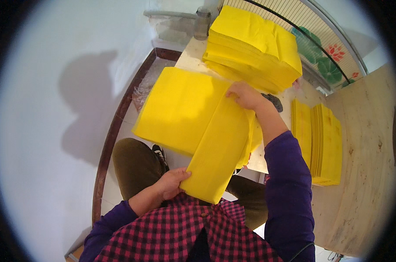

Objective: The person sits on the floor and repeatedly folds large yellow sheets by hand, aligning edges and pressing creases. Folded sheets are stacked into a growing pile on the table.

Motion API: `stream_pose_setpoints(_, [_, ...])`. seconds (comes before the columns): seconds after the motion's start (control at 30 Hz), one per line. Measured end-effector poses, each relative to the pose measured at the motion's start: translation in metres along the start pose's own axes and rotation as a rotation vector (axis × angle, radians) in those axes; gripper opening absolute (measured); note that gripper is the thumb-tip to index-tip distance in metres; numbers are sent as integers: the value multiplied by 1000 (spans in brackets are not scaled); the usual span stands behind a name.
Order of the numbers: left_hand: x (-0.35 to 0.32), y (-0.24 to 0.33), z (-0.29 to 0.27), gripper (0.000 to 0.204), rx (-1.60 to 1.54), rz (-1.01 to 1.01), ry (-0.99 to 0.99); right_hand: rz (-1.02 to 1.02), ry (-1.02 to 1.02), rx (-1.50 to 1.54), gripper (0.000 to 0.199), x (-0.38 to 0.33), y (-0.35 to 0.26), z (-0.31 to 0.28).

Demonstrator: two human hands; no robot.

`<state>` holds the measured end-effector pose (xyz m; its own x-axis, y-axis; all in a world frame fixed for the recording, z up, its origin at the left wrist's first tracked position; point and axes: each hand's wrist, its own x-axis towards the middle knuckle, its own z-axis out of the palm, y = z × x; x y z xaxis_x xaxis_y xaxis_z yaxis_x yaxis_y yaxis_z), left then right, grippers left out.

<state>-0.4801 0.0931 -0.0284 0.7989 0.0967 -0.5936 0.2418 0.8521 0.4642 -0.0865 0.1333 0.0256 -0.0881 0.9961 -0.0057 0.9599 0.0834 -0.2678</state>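
A yellow fabric sheet (176, 107) lies across the edge of the wooden table, over my lap, with a folded flap (217, 148) along its right part. My left hand (172, 182) grips the near left corner of that flap, thumb on top. At the flap's far end, my right hand (244, 94) pinches the fabric with bent fingers. More yellow layers show beneath, to the right of the flap; how they join the sheet is hidden.
Behind stands a tall stack of yellow sheets (255, 43), with a clear jar (202, 24) beside it. Folded yellow bundles (322, 144) stand at right on a wooden board (359, 192). A dark grey object (273, 102) lies past my right wrist. A white wall (53, 131) bounds the left.
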Motion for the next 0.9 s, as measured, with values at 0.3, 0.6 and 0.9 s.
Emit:
stream_pose_setpoints(0.3, [1,-1,-3,36,4,15,-10,15,-229,-147,29,24,1,-13])
stream_pose_setpoints(0.6, [0,-2,-3,38,-11,19,-2,-60,-222,-129,37,23,-1,-18])
stream_pose_setpoints(0.9, [-1,-1,-4,38,-12,14,-2,-62,-323,-240,29,35,4,-17])
